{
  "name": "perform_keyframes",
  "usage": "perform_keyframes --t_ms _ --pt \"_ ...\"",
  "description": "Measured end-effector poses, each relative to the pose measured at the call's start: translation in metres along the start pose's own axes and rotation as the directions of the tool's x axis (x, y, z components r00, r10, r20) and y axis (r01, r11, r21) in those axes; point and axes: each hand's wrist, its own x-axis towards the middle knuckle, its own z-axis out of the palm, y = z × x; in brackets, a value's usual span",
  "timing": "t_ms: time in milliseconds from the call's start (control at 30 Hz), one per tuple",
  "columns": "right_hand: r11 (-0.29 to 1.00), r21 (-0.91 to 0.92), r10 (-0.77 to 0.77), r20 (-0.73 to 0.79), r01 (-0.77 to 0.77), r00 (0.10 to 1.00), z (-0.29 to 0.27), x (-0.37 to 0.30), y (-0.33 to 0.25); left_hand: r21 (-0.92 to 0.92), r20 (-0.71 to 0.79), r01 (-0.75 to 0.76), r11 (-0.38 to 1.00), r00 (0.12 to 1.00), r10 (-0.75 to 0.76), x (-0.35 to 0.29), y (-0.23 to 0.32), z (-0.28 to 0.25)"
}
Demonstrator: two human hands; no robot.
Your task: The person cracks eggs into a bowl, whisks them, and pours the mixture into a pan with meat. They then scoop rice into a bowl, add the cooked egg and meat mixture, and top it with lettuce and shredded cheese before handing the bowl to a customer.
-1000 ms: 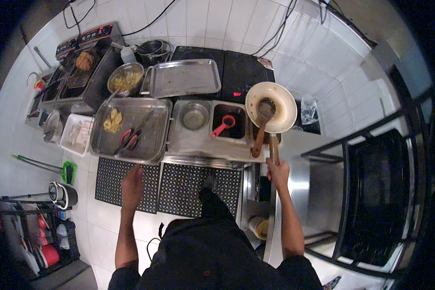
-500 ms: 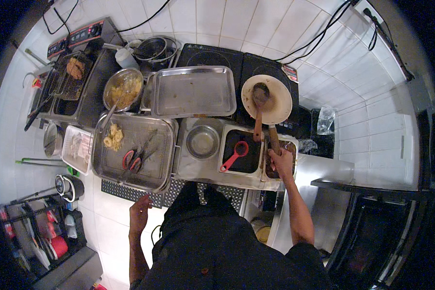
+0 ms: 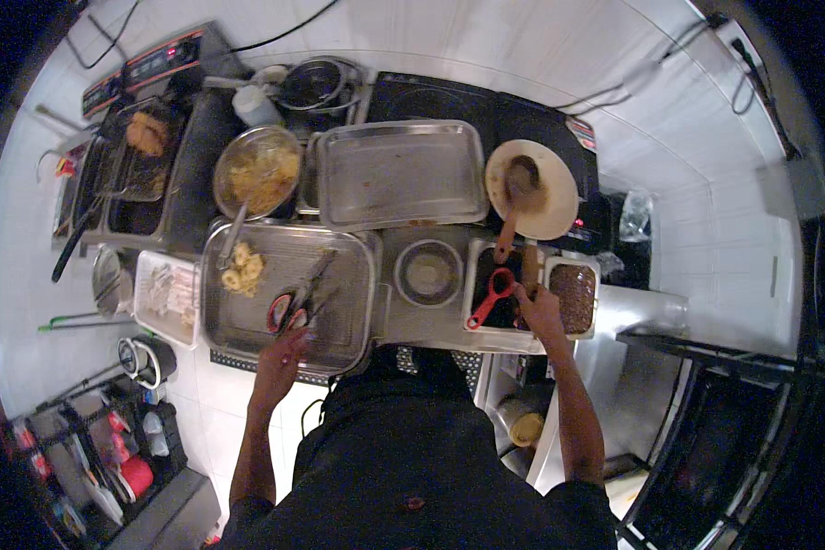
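Observation:
My right hand is shut on the wooden handle of a cream pan that sits on the black hob. A wooden spoon rests in the pan. Just left of that hand, a red scoop lies in a dark container. My left hand reaches over the front edge of a large steel tray. Its fingers are spread at the red and black handles of scissors lying in the tray. Fried pieces lie at the tray's far left.
A flat steel tray and a bowl of fried food stand behind. A small steel bowl sits in the middle, and a container of brown grains is on the right. A fryer stands far left, with a white tub nearer.
My left hand has risen from my side to the front of the large tray by the scissors. My right hand keeps its hold on the pan handle. My head has moved closer to the counter.

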Motion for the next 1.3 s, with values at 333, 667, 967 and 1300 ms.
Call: perform_keyframes --t_ms 333,667,967,1300 --pt "0.981 -0.195 -0.011 0.019 0.015 1.000 -0.006 -0.031 -0.076 0.162 0.112 -0.239 0.957 0.968 0.223 0.007 -0.004 0.004" --pt "0.502 0.659 -0.463 -0.342 0.560 0.817 -0.064 -0.271 -0.131 0.047 0.579 -0.492 0.870 0.723 0.377 0.008 0.107 0.101" --pt "0.094 0.315 -0.492 -0.810 0.944 0.319 -0.074 -0.513 -0.151 -0.097 0.993 -0.482 0.871 0.008 0.115 -0.151 0.090 0.339" --pt "0.373 0.089 -0.214 -0.960 0.923 0.179 -0.071 -0.709 -0.038 -0.276 0.773 -0.521 0.808 -0.620 -0.136 -0.503 0.060 0.501"
